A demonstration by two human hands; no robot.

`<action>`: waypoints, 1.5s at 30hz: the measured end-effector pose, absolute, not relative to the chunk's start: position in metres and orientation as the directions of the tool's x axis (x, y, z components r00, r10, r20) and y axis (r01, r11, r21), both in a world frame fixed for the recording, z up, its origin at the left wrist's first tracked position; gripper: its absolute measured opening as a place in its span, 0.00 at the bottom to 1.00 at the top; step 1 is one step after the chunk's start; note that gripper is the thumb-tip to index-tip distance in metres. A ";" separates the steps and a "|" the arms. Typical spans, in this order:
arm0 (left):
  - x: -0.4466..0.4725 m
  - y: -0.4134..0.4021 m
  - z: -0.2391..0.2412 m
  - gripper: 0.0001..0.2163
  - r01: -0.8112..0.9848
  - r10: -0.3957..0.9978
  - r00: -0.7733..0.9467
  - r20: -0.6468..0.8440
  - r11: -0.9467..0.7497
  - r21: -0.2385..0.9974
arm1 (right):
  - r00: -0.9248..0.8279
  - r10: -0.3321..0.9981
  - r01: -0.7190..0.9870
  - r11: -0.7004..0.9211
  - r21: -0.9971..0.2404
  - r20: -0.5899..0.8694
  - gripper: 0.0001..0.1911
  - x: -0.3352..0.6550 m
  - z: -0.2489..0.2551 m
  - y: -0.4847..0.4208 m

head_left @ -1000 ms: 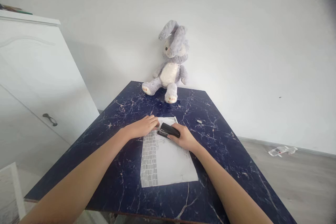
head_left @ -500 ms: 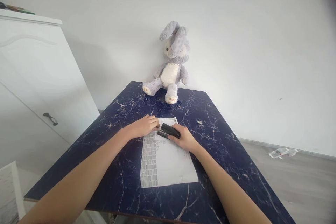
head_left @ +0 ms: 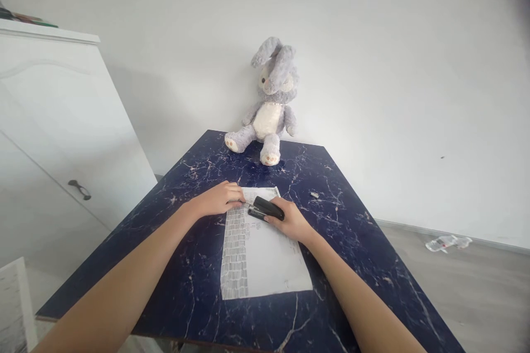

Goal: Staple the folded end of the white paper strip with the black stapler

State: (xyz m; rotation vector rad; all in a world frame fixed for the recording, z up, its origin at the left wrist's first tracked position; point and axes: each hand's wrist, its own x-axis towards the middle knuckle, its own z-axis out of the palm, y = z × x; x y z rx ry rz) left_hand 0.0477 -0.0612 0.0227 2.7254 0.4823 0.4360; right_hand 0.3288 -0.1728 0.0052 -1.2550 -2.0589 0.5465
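My right hand (head_left: 292, 220) is wrapped around a black stapler (head_left: 269, 207), which it holds above a printed sheet of paper (head_left: 275, 265). From the stapler's left end a thin metal piece (head_left: 247, 204) reaches toward my left hand (head_left: 226, 198), whose fingers are closed and pinch its tip. The left hand lies over the upper left corner of the sheet. Dense grey print runs down the sheet's left side. A small strip of what looks like staples (head_left: 314, 195) lies on the table, right of my right hand.
A grey plush rabbit (head_left: 267, 121) sits at the far end of the dark blue marbled table (head_left: 199, 276), against the wall. A white cabinet (head_left: 62, 121) stands on the left. Some clear plastic wrapping (head_left: 447, 242) lies on the floor at right.
My left hand has moved a little left, away from the stapler, and the thin metal piece now shows between them. My right hand and the stapler stay almost in place.
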 end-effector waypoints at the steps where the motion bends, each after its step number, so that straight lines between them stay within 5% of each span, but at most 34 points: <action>1: 0.045 -0.059 0.022 0.11 0.260 0.388 0.892 0.233 -0.861 0.438 | -0.319 0.891 0.611 0.455 -0.648 0.324 0.07 0.329 0.005 -0.173; 5: 0.046 -0.059 0.020 0.11 0.209 0.470 0.854 0.222 -0.702 0.681 | -0.313 0.865 0.547 0.502 -0.671 0.392 0.09 0.333 0.008 -0.174; 8: 0.061 -0.071 0.020 0.14 0.166 0.523 0.810 0.266 -0.639 0.751 | -0.360 0.837 0.462 0.543 -0.701 0.412 0.12 0.333 0.012 -0.178; 18: 0.090 -0.095 0.022 0.15 0.175 0.564 0.734 0.378 -0.695 0.697 | -0.321 0.863 0.452 0.502 -0.737 0.391 0.18 0.332 0.032 -0.185; 22: 0.099 -0.103 0.015 0.17 0.321 0.555 0.733 0.394 -0.792 0.519 | -0.118 0.953 0.600 0.293 -0.744 0.280 0.16 0.371 0.042 -0.182; 27: 0.109 -0.113 -0.004 0.33 0.335 0.393 0.904 0.166 -0.895 0.293 | 0.012 0.982 0.702 0.125 -0.701 0.186 0.16 0.425 0.043 -0.185; 35: 0.092 -0.095 -0.003 0.31 0.354 0.398 0.912 0.102 -0.888 0.293 | -0.265 0.964 0.675 0.213 -0.706 0.038 0.15 0.434 0.038 -0.185; 40: 0.103 -0.111 0.004 0.22 0.150 0.215 0.965 0.153 -0.924 0.352 | -0.381 0.925 0.629 0.266 -0.730 0.009 0.16 0.423 0.041 -0.185; 45: 0.105 -0.116 0.001 0.37 0.100 0.141 0.986 0.089 -0.926 0.364 | -0.419 0.907 0.623 0.256 -0.739 -0.039 0.13 0.425 0.044 -0.188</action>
